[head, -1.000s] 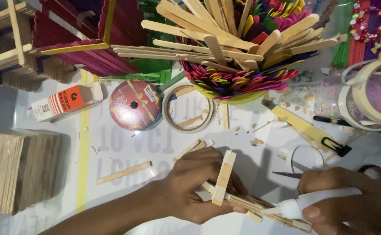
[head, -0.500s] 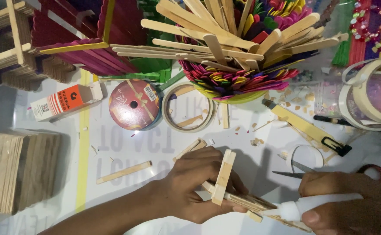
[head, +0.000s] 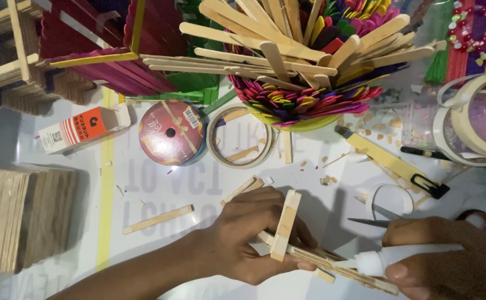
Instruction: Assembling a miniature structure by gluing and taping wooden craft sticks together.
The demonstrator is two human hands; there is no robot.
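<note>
The stick frame sits near the table's near edge, the left hand clamping it with closed fingers. The right hand grips the glue bottle; its nozzle should meet the joint while the frame is held steady.

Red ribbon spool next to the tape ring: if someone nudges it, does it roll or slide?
The red ribbon spool lies flat on its face on the white table, so it will probably slide, not roll. It looks light for its size, mostly wound ribbon. It touches or nearly touches the tape ring, so a push rightward would likely shift that too.
</note>
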